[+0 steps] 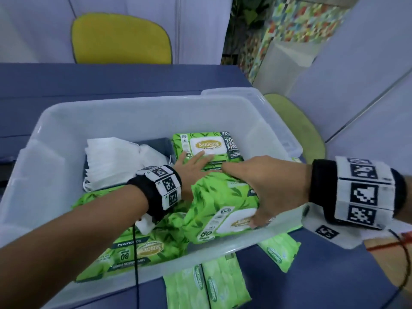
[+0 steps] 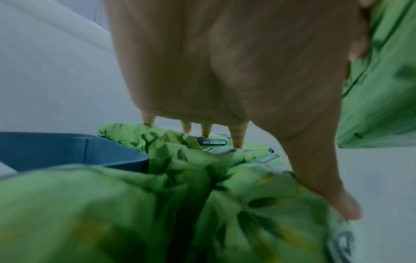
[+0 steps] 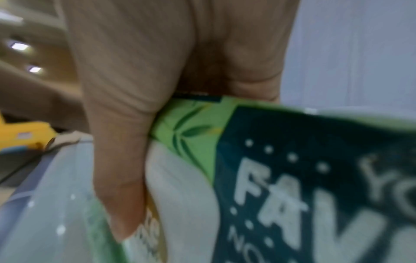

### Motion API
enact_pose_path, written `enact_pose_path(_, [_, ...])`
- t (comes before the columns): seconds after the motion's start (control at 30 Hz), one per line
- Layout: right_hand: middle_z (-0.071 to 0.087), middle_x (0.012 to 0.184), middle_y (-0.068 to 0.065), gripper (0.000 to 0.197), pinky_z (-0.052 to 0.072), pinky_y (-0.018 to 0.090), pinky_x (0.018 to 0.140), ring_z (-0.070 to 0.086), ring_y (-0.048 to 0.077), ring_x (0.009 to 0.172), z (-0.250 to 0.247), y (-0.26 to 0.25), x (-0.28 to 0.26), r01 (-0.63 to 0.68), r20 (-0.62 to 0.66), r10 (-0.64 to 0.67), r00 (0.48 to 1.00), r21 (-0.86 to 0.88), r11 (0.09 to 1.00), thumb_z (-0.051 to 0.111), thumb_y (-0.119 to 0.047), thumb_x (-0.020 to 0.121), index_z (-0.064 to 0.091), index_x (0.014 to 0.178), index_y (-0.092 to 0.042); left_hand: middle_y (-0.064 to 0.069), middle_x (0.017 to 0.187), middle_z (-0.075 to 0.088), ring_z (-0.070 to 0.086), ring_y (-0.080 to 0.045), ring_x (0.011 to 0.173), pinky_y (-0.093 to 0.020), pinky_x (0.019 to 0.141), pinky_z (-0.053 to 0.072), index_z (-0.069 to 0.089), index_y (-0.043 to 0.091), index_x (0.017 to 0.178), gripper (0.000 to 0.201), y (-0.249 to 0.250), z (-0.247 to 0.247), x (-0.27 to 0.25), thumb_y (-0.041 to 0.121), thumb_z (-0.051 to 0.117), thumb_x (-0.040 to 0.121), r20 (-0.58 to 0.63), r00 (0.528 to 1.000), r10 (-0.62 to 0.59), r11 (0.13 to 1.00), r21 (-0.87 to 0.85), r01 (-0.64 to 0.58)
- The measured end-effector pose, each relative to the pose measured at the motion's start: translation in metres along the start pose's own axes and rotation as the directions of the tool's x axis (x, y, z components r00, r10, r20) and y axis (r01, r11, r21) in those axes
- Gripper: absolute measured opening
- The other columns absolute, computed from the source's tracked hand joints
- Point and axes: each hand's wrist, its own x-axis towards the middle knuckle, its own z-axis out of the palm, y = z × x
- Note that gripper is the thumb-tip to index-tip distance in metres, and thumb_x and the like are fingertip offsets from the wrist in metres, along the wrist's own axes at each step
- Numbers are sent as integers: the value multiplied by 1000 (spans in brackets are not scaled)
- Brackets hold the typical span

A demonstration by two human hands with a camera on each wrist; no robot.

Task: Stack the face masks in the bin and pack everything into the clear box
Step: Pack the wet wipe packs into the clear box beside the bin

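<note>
Both hands are down inside the clear box (image 1: 44,121). Spread flat with straight fingers, the left hand (image 1: 193,165) presses on the far wipes pack (image 1: 209,148), which lies flat with its white lid up. Curled over a second wipes pack (image 1: 223,210), the right hand (image 1: 263,186) grips it, thumb on the white lid; this pack is tilted at the near right of the box. White face masks (image 1: 111,157) sit stacked in a blue bin (image 2: 67,151) at the far left of the box. More green packs lie near left, and slim green packets (image 1: 205,284) rest on the blue table (image 1: 312,275) just outside the near wall
</note>
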Motion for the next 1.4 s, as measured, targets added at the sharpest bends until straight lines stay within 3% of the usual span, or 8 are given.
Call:
enact_pose_path(0.1, [62,99,4,69,49,31,68,62,27,85,10,-1,15,-23,186,56,981,-174,984,78,-45,64,54,123,-18,-2,158,-18,-15,-26,145,-61,114,-2,2,35,150,89,-10,10,2,17,60,85,-27,999,41,999,27,-41])
enact_pose_path(0.23, [47,74,0,20,52,43,80,53,27,79,18,-7,35,-128,348,149,926,-83,988,49,-40,95,47,99,-20,0,158,-15,-14,-25,146,-64,113,-2,8,39,149,94,-11,16,5,39,69,78,-57,996,67,997,-20,-69])
enact_pose_path(0.47, [39,69,-3,86,26,19,46,36,7,56,17,-16,52,128,561,53,826,-278,952,74,-40,79,23,142,-12,-3,115,64,58,-21,106,-36,91,46,65,15,109,26,-13,-16,-9,31,60,89,-170,971,166,908,-359,-218])
enact_pose_path(0.73, [56,84,1,64,35,25,58,48,18,68,19,-15,53,144,586,71,807,-311,939,65,-46,85,43,133,-9,-7,78,66,59,-18,66,-25,64,50,65,2,92,19,8,-14,-24,19,59,86,219,939,265,743,-667,-54])
enact_pose_path(0.9, [64,118,-14,36,35,2,64,53,-4,83,-27,-1,19,12,346,49,937,-173,985,53,-42,94,56,127,-27,-3,104,63,58,-20,92,-32,79,47,61,11,107,66,28,-18,-27,69,57,77,262,943,203,924,-370,-96])
enact_pose_path(1.1, [57,124,-25,73,40,8,90,52,-3,112,-10,-5,-75,-111,259,112,959,-19,994,16,-81,73,46,130,-46,-5,87,56,51,-22,77,-23,52,38,58,-1,106,56,47,-10,-20,50,64,84,283,921,267,962,-28,-270])
enact_pose_path(1.27, [62,116,-20,56,42,11,86,59,-3,98,46,-4,-111,-183,-79,183,980,13,983,11,-59,96,48,131,-35,-9,140,33,42,-28,122,-42,89,45,18,16,142,104,59,-9,-14,52,78,66,95,925,369,908,177,-380])
enact_pose_path(1.4, [59,131,-6,53,27,26,107,49,12,122,88,-5,-116,-176,-263,169,950,-6,984,17,-48,101,43,140,-24,-4,156,-24,-15,-31,145,-65,112,1,-23,32,145,121,61,1,-1,63,67,70,154,858,490,792,332,-513])
